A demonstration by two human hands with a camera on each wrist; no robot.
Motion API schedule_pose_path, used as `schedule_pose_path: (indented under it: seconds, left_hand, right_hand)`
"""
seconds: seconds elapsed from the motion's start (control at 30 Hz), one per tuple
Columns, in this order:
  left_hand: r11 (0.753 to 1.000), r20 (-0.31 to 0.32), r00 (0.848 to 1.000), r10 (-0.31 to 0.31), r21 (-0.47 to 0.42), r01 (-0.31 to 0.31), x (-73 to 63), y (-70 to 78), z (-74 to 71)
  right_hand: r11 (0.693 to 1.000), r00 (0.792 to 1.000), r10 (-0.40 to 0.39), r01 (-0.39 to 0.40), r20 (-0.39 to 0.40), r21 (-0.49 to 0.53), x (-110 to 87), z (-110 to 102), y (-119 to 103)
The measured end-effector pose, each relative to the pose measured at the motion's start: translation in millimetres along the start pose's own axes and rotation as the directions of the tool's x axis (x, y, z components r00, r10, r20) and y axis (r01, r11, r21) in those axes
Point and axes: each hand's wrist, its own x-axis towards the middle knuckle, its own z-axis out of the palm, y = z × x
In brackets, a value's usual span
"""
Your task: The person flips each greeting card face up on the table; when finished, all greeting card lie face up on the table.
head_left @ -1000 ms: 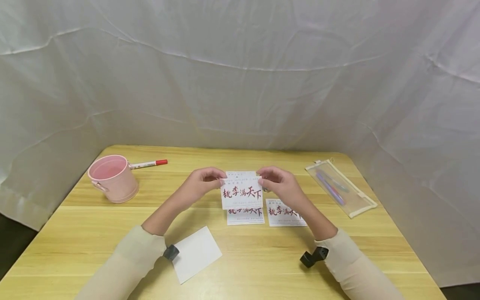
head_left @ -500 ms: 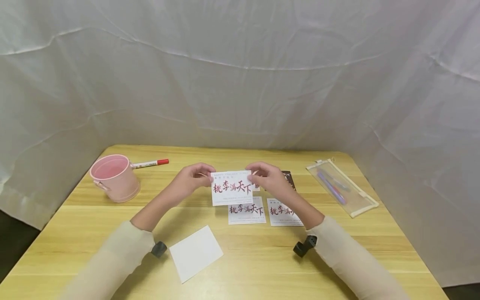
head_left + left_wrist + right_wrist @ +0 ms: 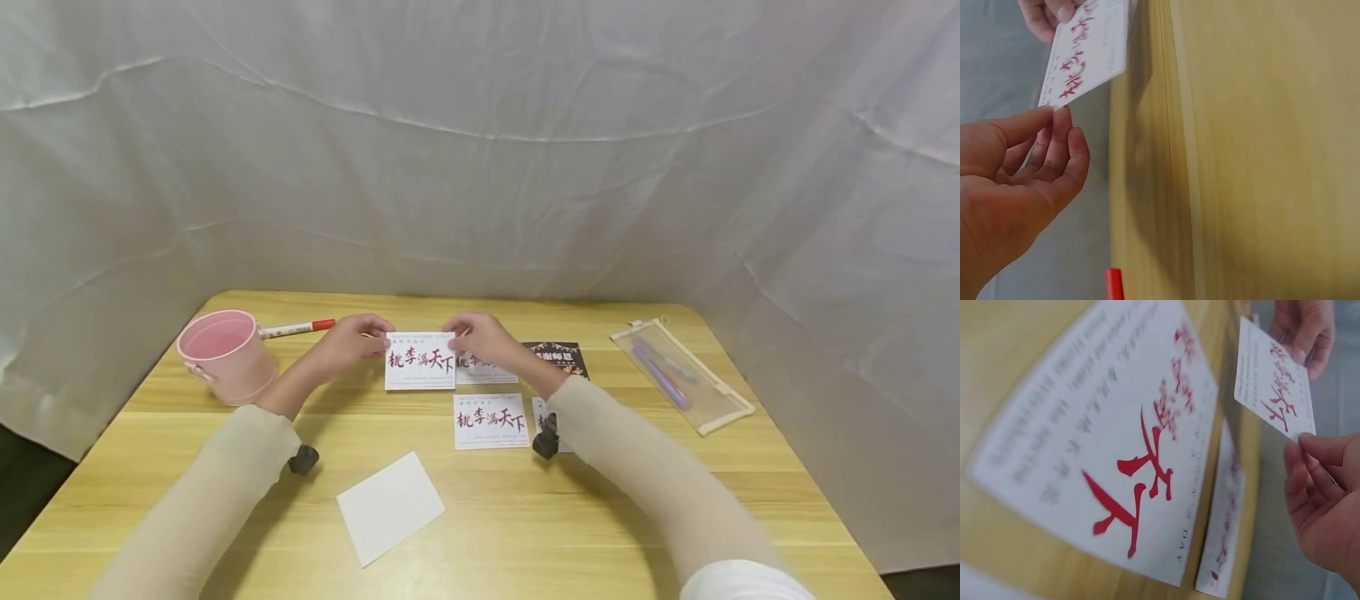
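Note:
A white card with red brush lettering (image 3: 420, 367) hangs between both hands, tilted toward me above the table's far half. My left hand (image 3: 351, 342) pinches its upper left corner between thumb and fingertips. At the upper right corner, my right hand (image 3: 487, 340) holds it the same way. Both wrist views show the card apart from the wood. Three matching cards lie face up: one (image 3: 489, 375) partly behind the right hand, one (image 3: 491, 422) nearer me, and one (image 3: 540, 408) mostly covered by the right sleeve. A dark printed card (image 3: 558, 357) lies behind them.
Nearest me lies a blank white card (image 3: 390, 508), set at an angle. A pink bucket (image 3: 228, 362) and a red-capped marker (image 3: 296, 329) are at the left. To the right lies a see-through zip pouch (image 3: 682, 375) with pens. Pale cloth walls (image 3: 480, 208) enclose the table.
Both hands have carried the lettered card leftward, off the spot above the other cards. The dark card and another lettered card have come into view behind the right hand.

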Motion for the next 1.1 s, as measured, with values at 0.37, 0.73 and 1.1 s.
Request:
schedule_pose_path:
  seconds: [0.37,0.73,1.1]
  left_hand:
    - [0.989,-0.006,0.999,-0.037,0.143,0.038,17.1,-17.9,-9.8]
    - [0.953,-0.015,1.000,-0.026,0.301,0.029,24.7,-27.0,-9.4]
    - [0.921,0.002,0.999,-0.046,0.386,0.041,24.5,-23.2,-4.5]
  right_hand:
    - [0.987,1.000,0.000,-0.001,-0.009,-0.163,29.7,19,15]
    - [0.946,1.000,0.028,-0.026,0.001,-0.323,37.2,28,14]
    - [0.912,0.999,0.033,-0.041,-0.025,-0.408,38.5,34,22]
